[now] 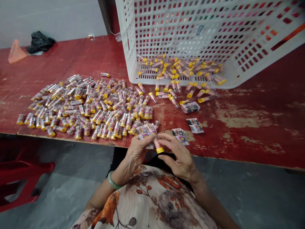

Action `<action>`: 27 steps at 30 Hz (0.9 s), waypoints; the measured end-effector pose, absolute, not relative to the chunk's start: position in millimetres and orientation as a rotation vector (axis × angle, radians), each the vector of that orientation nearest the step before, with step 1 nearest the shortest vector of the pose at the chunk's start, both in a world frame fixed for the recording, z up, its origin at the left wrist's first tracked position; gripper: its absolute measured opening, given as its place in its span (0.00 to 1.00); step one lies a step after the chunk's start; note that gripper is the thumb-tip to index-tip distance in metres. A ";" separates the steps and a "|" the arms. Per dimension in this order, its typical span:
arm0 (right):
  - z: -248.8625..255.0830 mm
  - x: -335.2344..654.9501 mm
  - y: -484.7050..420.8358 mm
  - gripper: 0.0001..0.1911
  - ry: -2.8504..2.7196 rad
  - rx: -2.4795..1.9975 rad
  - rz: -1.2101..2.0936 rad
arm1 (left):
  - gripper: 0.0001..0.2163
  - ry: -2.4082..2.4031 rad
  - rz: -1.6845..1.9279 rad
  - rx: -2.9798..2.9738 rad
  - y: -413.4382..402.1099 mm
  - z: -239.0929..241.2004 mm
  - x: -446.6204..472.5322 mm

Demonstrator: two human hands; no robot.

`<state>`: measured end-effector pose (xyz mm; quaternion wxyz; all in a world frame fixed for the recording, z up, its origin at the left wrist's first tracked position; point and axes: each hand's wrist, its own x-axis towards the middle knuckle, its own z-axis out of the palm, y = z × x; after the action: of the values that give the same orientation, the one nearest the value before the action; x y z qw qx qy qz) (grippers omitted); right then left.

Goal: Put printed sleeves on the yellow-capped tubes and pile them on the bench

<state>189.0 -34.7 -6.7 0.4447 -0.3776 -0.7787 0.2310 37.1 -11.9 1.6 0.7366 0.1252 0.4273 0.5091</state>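
Observation:
My two hands meet at the near edge of the red table (250, 133). My left hand (136, 153) pinches a small stack of printed labels (142, 132). A small clear tube with a yellow cap (156, 140) is pinched in the fingers of my right hand (179, 156), its cap pointing down toward me. A green bangle (112, 182) is on my left wrist. To the left, a big spread of several labelled yellow-capped tubes (90, 105) covers the table.
A white perforated crate (190, 38) lies tipped on its side at the back, with several tubes (181, 71) spilling from its mouth. Label stacks (194, 125) (190, 107) (180, 135) lie near my hands. A black bag (39, 41) and orange bag (16, 51) sit far left; a red stool (23, 178) stands below.

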 end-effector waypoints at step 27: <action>-12.1 165.6 -34.1 0.10 -1.643 -1.065 -0.094 | 0.15 0.929 1.057 0.254 -27.6 -0.9 45.3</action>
<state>165.6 -34.1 -12.1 0.5569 -0.4512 -0.6962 -0.0396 45.3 -27.6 -0.9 0.7551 0.1166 0.4258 0.4848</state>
